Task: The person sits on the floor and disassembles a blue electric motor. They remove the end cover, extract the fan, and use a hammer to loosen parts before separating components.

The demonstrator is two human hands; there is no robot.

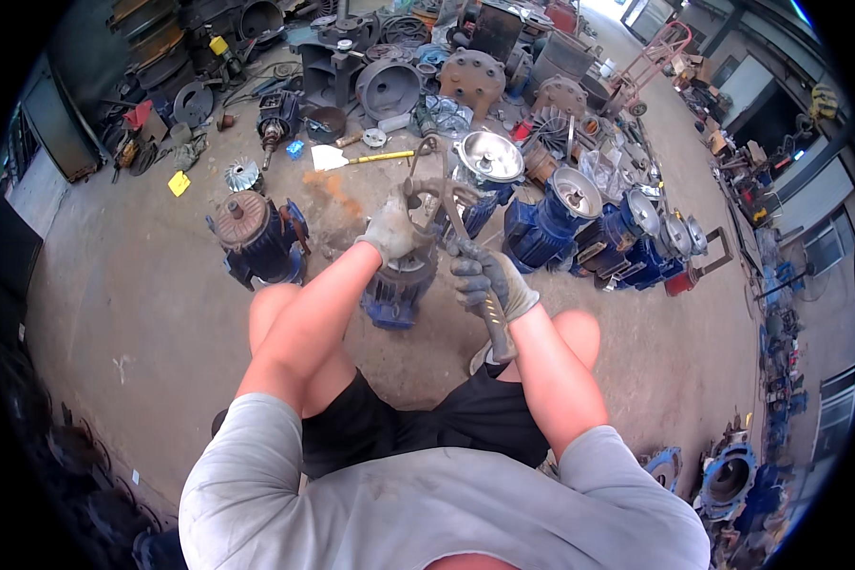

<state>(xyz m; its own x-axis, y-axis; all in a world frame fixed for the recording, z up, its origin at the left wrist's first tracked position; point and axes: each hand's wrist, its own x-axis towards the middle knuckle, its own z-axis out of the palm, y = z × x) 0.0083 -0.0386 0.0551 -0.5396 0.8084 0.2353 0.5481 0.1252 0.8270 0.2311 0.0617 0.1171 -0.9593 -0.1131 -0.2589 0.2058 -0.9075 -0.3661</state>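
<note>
My left hand (pixel 395 228), in a light grey work glove, is closed at the edge of a grey metal ring-shaped part (pixel 464 193). Below that hand a blue electric motor (pixel 392 296) stands upright on the floor between my knees. My right hand (pixel 484 276), in a grey glove with darker fingers, wraps round a long tool (pixel 496 328) with a dark, yellow-marked grip. Its metal shaft runs up beside the ring; I cannot make out its head against the metal there. Left of my left hand stands another blue motor (pixel 256 237) with a rusty round top.
To the right, several blue motors with bright metal end bells (pixel 578 192) stand in a row. A yellow-handled tool with a white blade (pixel 380 157) lies ahead. Farther off are heaped castings (pixel 389 90) and a red hand truck (pixel 657 62). A yellow scrap (pixel 179 183) lies at left.
</note>
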